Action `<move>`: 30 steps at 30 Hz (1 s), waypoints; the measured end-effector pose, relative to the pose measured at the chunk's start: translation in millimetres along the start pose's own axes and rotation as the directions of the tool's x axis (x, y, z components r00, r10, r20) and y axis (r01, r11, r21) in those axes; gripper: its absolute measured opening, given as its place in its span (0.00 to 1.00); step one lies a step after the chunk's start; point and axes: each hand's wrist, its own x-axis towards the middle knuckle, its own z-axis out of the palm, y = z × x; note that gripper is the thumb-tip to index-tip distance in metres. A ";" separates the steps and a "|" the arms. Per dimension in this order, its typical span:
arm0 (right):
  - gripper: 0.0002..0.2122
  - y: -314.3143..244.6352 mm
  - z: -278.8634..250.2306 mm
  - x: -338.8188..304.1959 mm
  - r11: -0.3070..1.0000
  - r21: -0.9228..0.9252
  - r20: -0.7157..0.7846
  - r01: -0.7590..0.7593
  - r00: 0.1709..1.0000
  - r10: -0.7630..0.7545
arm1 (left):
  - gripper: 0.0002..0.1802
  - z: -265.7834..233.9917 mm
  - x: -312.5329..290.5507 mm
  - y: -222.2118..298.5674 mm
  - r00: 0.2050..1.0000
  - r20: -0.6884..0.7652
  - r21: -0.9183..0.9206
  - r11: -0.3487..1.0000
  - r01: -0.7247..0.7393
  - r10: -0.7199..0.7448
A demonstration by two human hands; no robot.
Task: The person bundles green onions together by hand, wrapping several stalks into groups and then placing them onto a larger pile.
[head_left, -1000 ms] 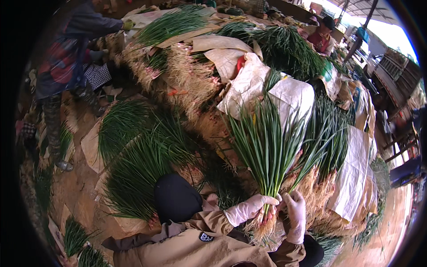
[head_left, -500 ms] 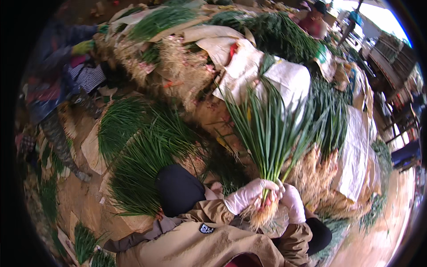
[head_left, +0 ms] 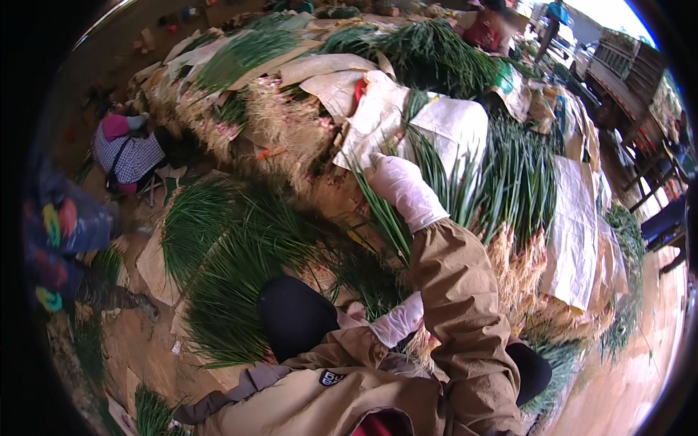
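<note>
A broad heap of glossy-leaved, shaggy-rooted green onions [head_left: 287, 120] is spreading ahead, crinkled white sheets [head_left: 571, 232] draping it. Partly behind the wrinkled tan fabric sleeve [head_left: 458, 291], a slender bunch of smooth, strap-like green leaves [head_left: 386, 218] is fanning out, its long axis running away from the lap, tips pointing forward and leftward. The white-gloved right hand [head_left: 407, 190] is reaching beside the tips; the white-gloved left hand [head_left: 400, 321] is staying low. Whether either hand's fingers are gripping, I cannot tell.

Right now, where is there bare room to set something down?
Brown floor shows between the co-worker's boot and the lower-left green bundle; pale ground shows right of the loose leaves. It's crowded around the left hand and right hand, among greens and roots.
</note>
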 end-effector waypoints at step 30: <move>0.17 154.2 119.3 -179.8 -0.175 0.982 0.170 -0.070 0.733 0.659 | 0.12 -18.9 28.3 -23.7 0.949 0.268 -0.206 0.972 -0.113 0.167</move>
